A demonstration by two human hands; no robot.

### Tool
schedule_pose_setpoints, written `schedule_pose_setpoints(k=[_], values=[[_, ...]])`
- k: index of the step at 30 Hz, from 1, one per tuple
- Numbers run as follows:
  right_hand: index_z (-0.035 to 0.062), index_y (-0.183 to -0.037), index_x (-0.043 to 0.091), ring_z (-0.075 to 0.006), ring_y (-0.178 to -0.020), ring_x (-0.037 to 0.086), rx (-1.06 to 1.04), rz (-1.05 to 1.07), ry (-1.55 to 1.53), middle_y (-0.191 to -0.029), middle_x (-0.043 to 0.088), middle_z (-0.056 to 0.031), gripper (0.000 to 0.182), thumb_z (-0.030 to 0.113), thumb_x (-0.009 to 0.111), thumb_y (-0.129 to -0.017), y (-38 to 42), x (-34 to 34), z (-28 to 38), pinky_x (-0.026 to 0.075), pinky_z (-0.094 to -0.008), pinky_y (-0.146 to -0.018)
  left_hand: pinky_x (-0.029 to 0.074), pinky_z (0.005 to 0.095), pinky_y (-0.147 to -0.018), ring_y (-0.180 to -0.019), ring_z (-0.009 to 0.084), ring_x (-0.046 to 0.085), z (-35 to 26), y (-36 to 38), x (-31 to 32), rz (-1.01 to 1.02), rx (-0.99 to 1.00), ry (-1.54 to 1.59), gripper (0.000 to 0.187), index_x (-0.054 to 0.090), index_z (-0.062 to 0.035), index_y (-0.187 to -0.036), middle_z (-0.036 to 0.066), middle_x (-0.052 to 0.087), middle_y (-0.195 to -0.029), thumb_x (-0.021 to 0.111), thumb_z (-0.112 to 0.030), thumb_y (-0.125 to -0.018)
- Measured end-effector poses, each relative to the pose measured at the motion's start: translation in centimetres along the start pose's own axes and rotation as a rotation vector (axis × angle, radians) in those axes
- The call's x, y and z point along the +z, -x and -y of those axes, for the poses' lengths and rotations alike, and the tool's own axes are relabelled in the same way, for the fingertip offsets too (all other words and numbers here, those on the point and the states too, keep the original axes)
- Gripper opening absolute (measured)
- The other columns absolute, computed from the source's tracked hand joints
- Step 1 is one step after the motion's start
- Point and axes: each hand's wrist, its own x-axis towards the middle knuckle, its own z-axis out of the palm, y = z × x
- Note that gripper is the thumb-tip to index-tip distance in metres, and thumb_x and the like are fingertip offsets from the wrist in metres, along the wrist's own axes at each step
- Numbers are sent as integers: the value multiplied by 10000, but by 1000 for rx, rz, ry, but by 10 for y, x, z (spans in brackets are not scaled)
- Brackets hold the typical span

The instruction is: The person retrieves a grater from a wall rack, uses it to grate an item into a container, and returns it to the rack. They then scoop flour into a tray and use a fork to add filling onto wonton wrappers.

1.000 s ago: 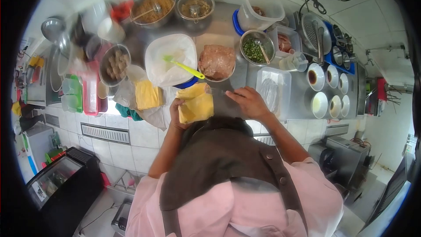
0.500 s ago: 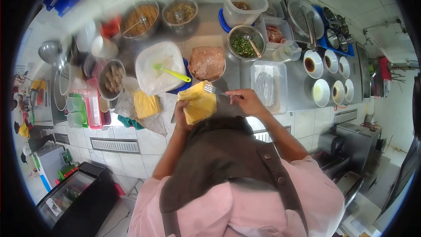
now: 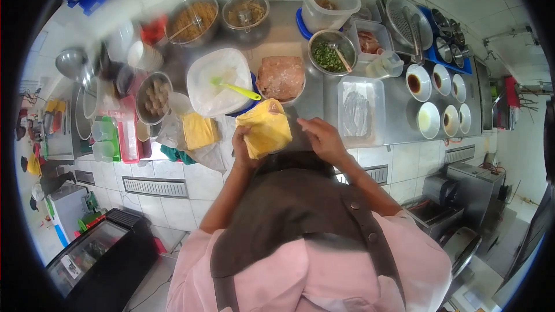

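Note:
My left hand (image 3: pixel 241 143) is closed around the edge of a stack of yellow dough wrappers (image 3: pixel 266 133), held up above the counter's front edge. A small pinkish smear of filling shows near the stack's upper corner. To its right, my right hand (image 3: pixel 324 138) pinches a fork, whose outline is hard to make out now; the fingers are apart from the stack. Just beyond the wrappers stands a bowl heaped with pink minced meat (image 3: pixel 281 77). A second yellow wrapper stack (image 3: pixel 199 131) lies on plastic to the left.
A white tub (image 3: pixel 219 78) with a lime-green spatula (image 3: pixel 240 89) stands left of the meat. Behind are a bowl of chopped greens (image 3: pixel 329 55) and metal bowls of food (image 3: pixel 193 23). At right are a clear plastic container (image 3: pixel 378 112) and several white bowls with liquids (image 3: pixel 419 82).
My right hand has drawn slightly right and the fork has come off the wrapper's corner. A bit of filling now shows there. The whole view has shifted a little.

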Motion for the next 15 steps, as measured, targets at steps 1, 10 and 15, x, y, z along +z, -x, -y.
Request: schedule_pose_setpoints(k=[1, 10, 15], values=[[67, -1210, 622, -317, -812, 618, 36, -10, -50, -920, 614, -133, 437, -91, 532, -812, -1, -2, 0, 510, -354, -750, 430, 487, -1024, -1189, 353, 547, -1, 1, -2, 0, 0, -1, 671, 391, -55, -1417, 171, 524, -1345, 509, -278, -795], [86, -1234, 594, -319, -802, 607, -50, 65, 163, -906, 583, -112, 397, 0, 587, -846, -15, -13, 5, 508, -390, -699, 434, 489, -1022, -1195, 363, 543, -9, 5, -10, -38, -51, -55, 671, 417, -37, -1385, 170, 528, -1342, 521, -299, -776], [69, -1219, 601, -316, -840, 612, -45, 47, 174, -941, 594, -113, 406, -27, 585, -825, -11, -4, -2, 515, -382, -724, 443, 482, -1015, -1181, 362, 554, -7, 2, -1, -8, -36, -89, 664, 420, -25, -1376, 181, 536, -1325, 517, -283, -771]])
